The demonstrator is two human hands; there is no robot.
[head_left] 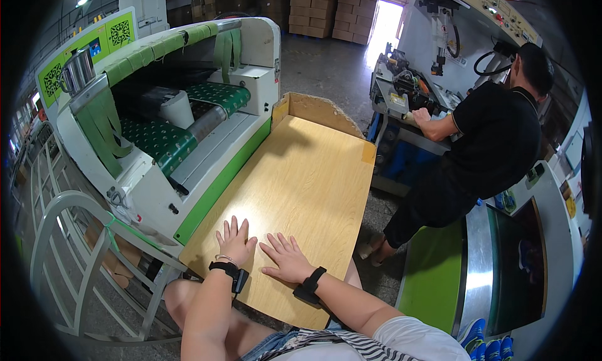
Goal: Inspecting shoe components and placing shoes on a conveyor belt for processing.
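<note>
Both of my hands rest palm down on a light wood-grain tabletop (pixel 307 173). My left hand (pixel 234 242), with a bracelet and a black strapped device (pixel 233 273) at the wrist, has its fingers spread and holds nothing. Beside it, my right hand (pixel 287 259) lies flat with fingers apart, also holding nothing; another black strap (pixel 309 287) circles that wrist. The two thumbs point toward each other with a small gap between. A bright light reflection falls on the board just beyond my fingers.
A conveyor machine with a green dotted belt (pixel 216 96) adjoins the table's left. Cardboard (pixel 326 113) edges its far end. At right, a person in black (pixel 495 135) works at a machine (pixel 401 98). A metal rack (pixel 69 261) stands left; blue shoes (pixel 476 336) sit lower right.
</note>
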